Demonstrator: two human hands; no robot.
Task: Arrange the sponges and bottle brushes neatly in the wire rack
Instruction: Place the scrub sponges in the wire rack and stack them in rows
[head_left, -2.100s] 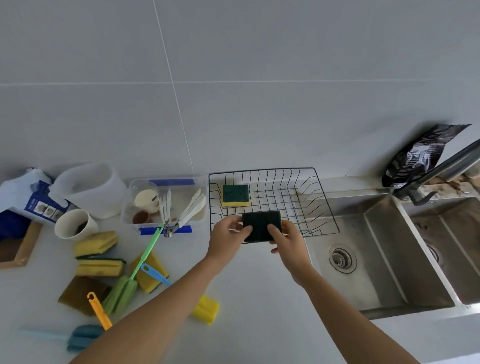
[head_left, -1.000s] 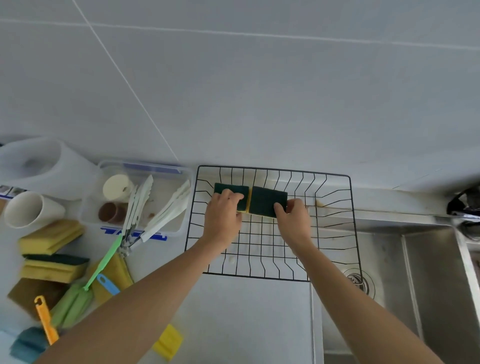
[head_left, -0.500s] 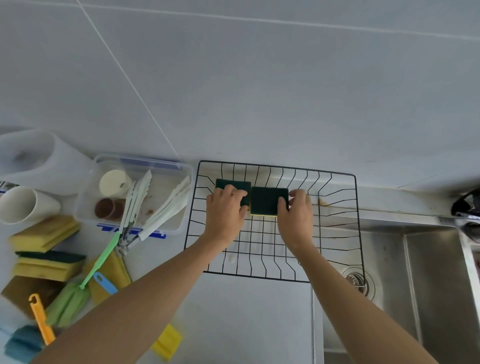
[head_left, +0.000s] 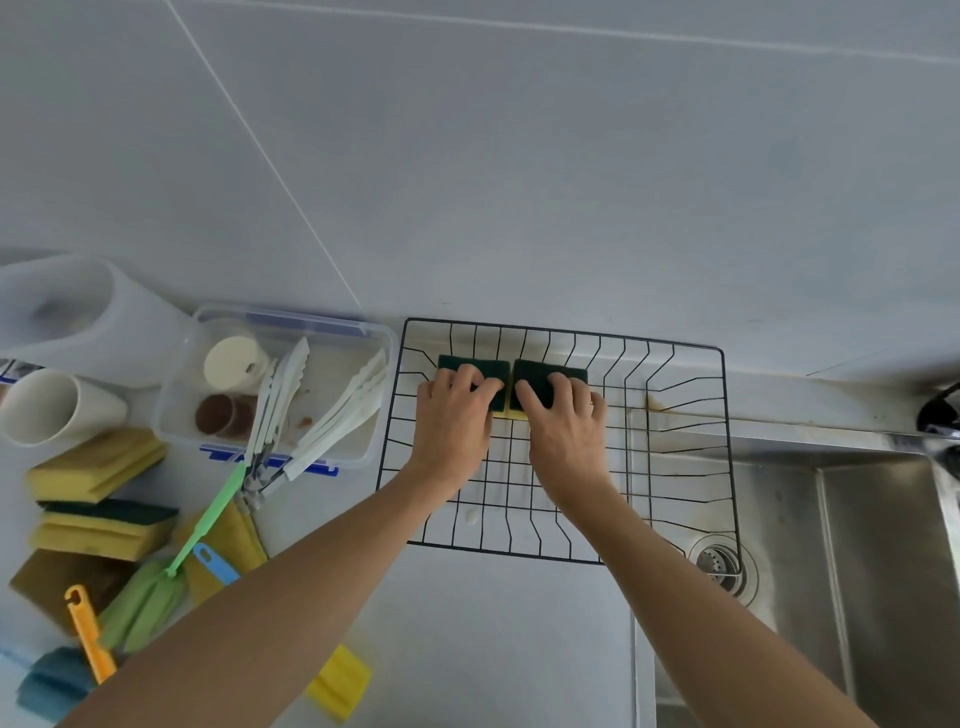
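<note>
Soft, even daylight; faint shadows; wide-angle bending and slight blur at edges.

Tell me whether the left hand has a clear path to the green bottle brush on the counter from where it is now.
Probably yes. The left hand rests on a sponge inside the wire rack; the green bottle brush lies uncovered to its left. Only the rack's low rim and the white tongs lie between.

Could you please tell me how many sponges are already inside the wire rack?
2. Both lie side by side at the far left of the wire rack: the left sponge under the left hand, the right sponge under the right hand.
</note>
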